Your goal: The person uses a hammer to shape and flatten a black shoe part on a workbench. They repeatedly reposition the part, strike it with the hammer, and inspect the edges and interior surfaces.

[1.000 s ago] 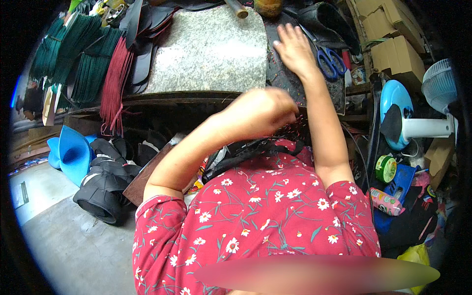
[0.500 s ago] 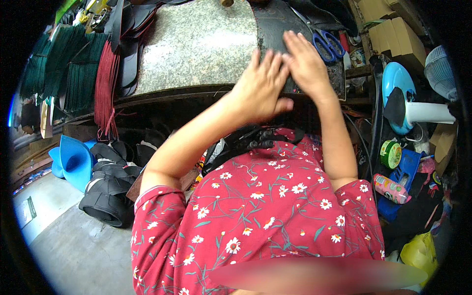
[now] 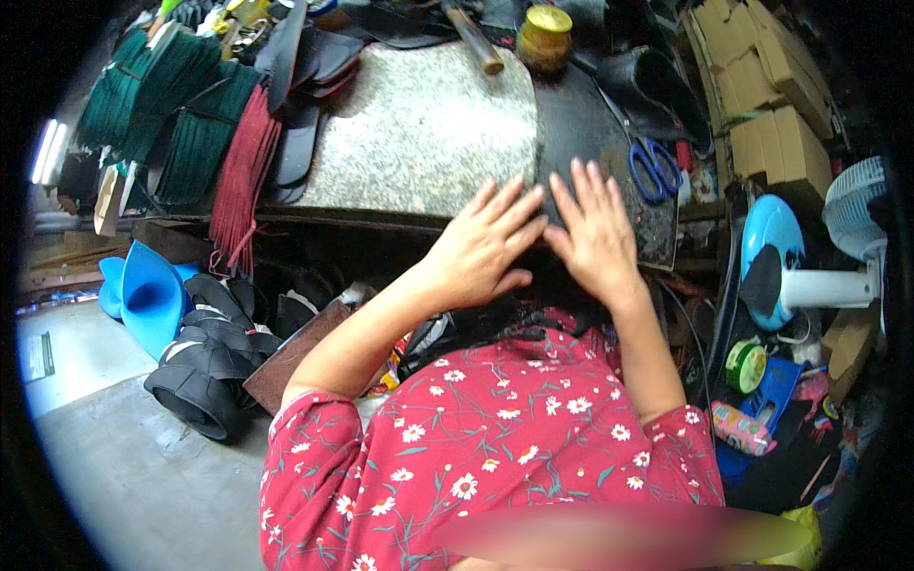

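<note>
Both hands lay flat and open, side by side, on a dark sheet of material (image 3: 571,124) that was spread over the right part of the table (image 3: 419,124) — neither gripped anything. The left hand (image 3: 486,243) had its fingers fanned out, palm down, near the front edge of the sheet where it met the speckled grey stone slab that formed the table top. The right hand (image 3: 595,233) pressed down just beside it, fingers pointing away from the person, the two hands almost touching at the forefingers.

A pair of blue-handled scissors (image 3: 652,162) rested on the sheet, just to the right of the right hand. At the far edge of the table stood a small brown jar with a yellow lid (image 3: 545,38), and near it lay a wooden tool handle (image 3: 473,40). To the left, bundles of green strips (image 3: 162,105) and a dark red bundle (image 3: 243,181) hung over the table's edge beside some black sole-shaped pieces (image 3: 300,105). Stacked cardboard boxes (image 3: 762,105) sat to the right — below them a blue and white fan (image 3: 790,271).
</note>
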`<state>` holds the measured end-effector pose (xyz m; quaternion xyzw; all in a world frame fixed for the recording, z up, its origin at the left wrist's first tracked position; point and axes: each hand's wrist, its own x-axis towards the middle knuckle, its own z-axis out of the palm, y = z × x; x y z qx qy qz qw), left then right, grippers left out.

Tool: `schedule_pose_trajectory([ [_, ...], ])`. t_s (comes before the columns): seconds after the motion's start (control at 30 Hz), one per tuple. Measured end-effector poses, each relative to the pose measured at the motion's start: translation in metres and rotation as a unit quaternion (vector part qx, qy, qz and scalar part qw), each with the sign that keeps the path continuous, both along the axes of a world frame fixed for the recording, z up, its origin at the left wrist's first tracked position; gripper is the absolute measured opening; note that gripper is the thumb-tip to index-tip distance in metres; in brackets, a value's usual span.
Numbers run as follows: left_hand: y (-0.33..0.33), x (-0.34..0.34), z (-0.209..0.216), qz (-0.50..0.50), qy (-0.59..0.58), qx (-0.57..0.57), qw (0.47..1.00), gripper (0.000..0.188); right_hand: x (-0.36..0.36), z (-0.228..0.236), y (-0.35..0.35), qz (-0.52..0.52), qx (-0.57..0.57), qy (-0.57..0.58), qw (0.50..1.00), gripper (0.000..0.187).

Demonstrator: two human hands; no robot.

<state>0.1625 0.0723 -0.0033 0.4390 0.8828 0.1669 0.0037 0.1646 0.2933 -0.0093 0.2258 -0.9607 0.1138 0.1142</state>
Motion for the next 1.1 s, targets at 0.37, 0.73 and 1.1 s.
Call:
schedule_pose_trajectory([
  [0.37, -0.050, -0.011, 0.041, 0.218, -0.009, 0.446, 0.868, 0.040, -0.023, 0.022, -0.040, 0.179, -0.666, -0.321, 0.649, 0.100],
  [0.73, -0.004, -0.038, 0.025, 0.244, -0.215, 0.591, 0.738, 0.027, -0.048, 0.024, -0.116, 0.216, -0.663, -0.413, 0.586, 0.108],
  [1.1, -0.007, -0.055, 0.034, 0.278, -0.348, 0.687, 0.574, 0.049, -0.068, 0.017, -0.108, 0.233, -0.476, -0.234, 0.815, 0.100],
])
